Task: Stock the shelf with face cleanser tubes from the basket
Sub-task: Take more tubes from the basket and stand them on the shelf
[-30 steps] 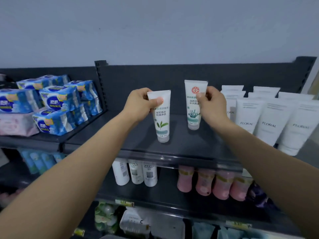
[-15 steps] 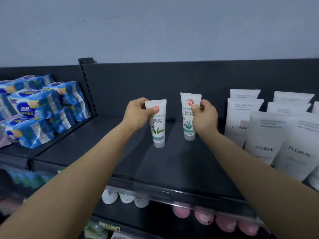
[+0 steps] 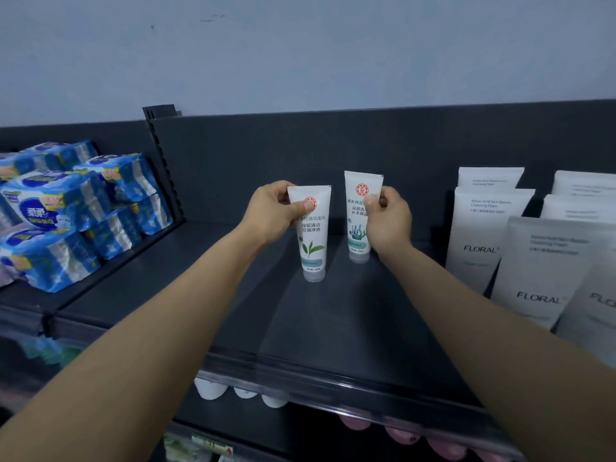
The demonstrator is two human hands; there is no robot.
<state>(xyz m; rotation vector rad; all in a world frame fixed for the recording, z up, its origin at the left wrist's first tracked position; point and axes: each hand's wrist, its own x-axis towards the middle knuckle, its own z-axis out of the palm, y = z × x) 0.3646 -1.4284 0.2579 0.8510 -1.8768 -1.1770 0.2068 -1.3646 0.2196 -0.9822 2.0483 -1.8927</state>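
A: So, how far along is the stocking?
B: Early, I'd judge. The left hand [image 3: 273, 213] pinches a leaf tube [image 3: 311, 243] at its top; the right hand [image 3: 391, 223] grips a second tube [image 3: 358, 208] just right of it. Both are upright, caps down, toward the far side of the shelf [image 3: 233, 311], not yet released.
A: Anything hidden?
B: The basket is out of view; white tubes [image 3: 480, 235] at right are cut off.

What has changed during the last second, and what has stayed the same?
Both hands carried their tubes deeper over the shelf, away from its front edge: the left hand the leaf-print tube, the right hand the seaweed-print tube. Their caps now seem to meet the shelf. Nothing was let go; both grips stayed. The FLORAL tubes and blue packs did not move.
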